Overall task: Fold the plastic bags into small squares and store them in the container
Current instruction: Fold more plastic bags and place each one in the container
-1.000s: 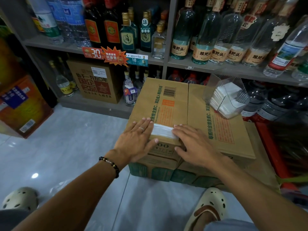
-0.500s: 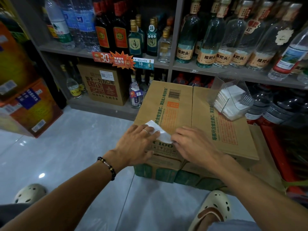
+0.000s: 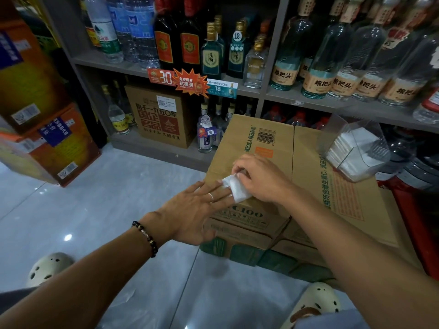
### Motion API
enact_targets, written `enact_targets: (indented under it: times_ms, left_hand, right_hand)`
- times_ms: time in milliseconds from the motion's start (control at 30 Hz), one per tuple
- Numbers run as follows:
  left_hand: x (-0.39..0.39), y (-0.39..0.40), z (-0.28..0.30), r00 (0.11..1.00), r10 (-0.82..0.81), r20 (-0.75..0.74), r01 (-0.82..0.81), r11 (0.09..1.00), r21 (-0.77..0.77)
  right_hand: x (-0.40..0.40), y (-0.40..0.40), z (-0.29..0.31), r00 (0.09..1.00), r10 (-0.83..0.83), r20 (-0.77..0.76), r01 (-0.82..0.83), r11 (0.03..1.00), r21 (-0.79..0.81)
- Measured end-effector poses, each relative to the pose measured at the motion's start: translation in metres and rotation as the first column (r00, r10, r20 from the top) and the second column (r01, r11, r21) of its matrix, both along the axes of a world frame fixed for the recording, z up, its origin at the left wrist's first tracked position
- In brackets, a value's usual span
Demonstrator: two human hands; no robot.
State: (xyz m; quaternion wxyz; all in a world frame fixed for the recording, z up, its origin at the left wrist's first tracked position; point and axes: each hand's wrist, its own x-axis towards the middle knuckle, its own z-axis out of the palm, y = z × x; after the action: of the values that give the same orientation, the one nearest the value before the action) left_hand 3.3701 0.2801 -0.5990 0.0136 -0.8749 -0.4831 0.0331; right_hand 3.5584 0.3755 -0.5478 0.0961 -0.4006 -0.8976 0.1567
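White folded plastic bag (image 3: 238,191) on the near-left part of the cardboard box (image 3: 337,210) top, both of my hands on it.

My right hand (image 3: 263,178) has its fingers curled over the bag's far edge, apparently pinching it, though the thumb is hidden and I can't be sure of the grip. My left hand (image 3: 190,210) lies flat with fingers straight, its fingertips (image 3: 219,185) pressing the bag's left side down against the box. At the box's far right corner sits a clear plastic container (image 3: 356,150), tilted, with a stack of white folded squares inside, well apart from the bag. Behind the box, grey shelves (image 3: 308,100) carry rows of bottles (image 3: 285,55). A beaded bracelet (image 3: 145,235) circles my left wrist.
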Motion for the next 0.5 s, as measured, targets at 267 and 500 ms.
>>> enact_targets:
  times_ms: [267, 500]
  left_hand:
    - [-0.019, 0.005, -0.001, 1.000, 0.028, 0.003, -0.028, 0.999, 0.025]
    - [-0.007, 0.000, 0.001, 0.953, 0.173, 0.248, -0.228, 0.950, 0.213]
  right_hand:
    - [-0.007, 0.007, -0.013, 0.993, -0.102, -0.062, 0.091, 0.985, -0.150]
    - [-0.001, -0.002, -0.024, 0.937, -0.315, -0.153, 0.297, 0.946, -0.132]
